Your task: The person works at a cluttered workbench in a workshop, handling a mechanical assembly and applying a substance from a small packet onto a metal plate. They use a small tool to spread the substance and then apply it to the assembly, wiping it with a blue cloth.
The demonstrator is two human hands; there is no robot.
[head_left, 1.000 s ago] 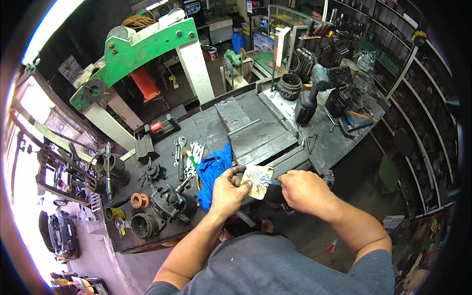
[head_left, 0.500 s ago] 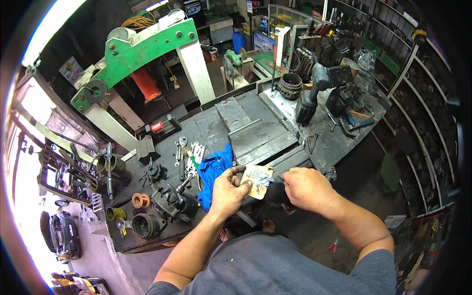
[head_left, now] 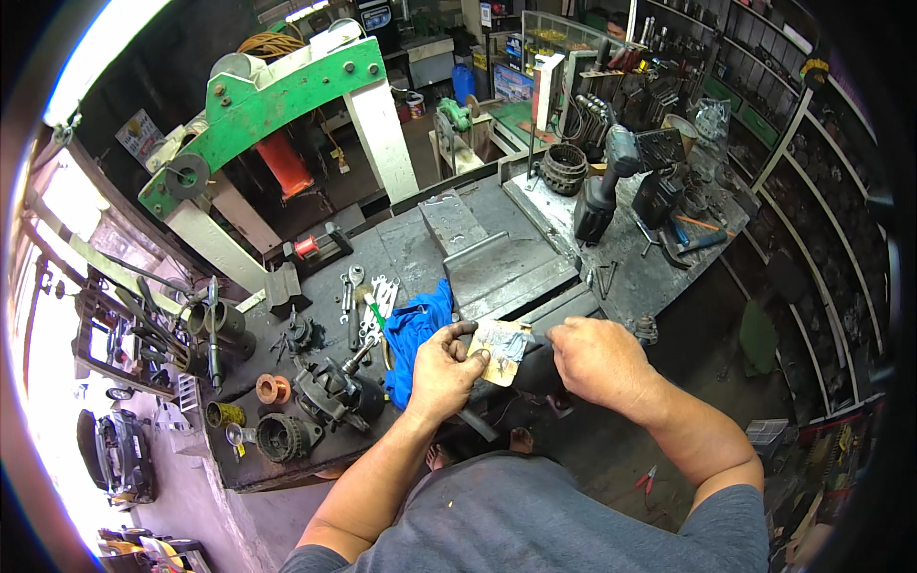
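Note:
Near the bench's front edge, my left hand point(head_left: 445, 372) pinches a small yellowish card point(head_left: 501, 371) between thumb and fingers. A smear of light grey paste point(head_left: 513, 345) covers part of the card. My right hand point(head_left: 600, 361) is closed around a thin dark flat tool point(head_left: 540, 339), whose end reaches the paste at the card's right side; most of it is hidden in the fist, so its exact kind is unclear. A crumpled blue cloth point(head_left: 417, 325) lies just beyond my left hand.
Left on the bench are a disassembled motor part point(head_left: 334, 393), a ring-shaped housing point(head_left: 284, 437), a copper-coloured spool point(head_left: 273, 389) and several wrenches point(head_left: 382, 298). A cordless impact wrench point(head_left: 604, 186) stands on the right-hand metal table. Behind rises a green-and-white press frame point(head_left: 287, 95).
My right hand has shifted very slightly right with the tool. The grey paste looks a little differently spread. My left hand holds the card in nearly the same place.

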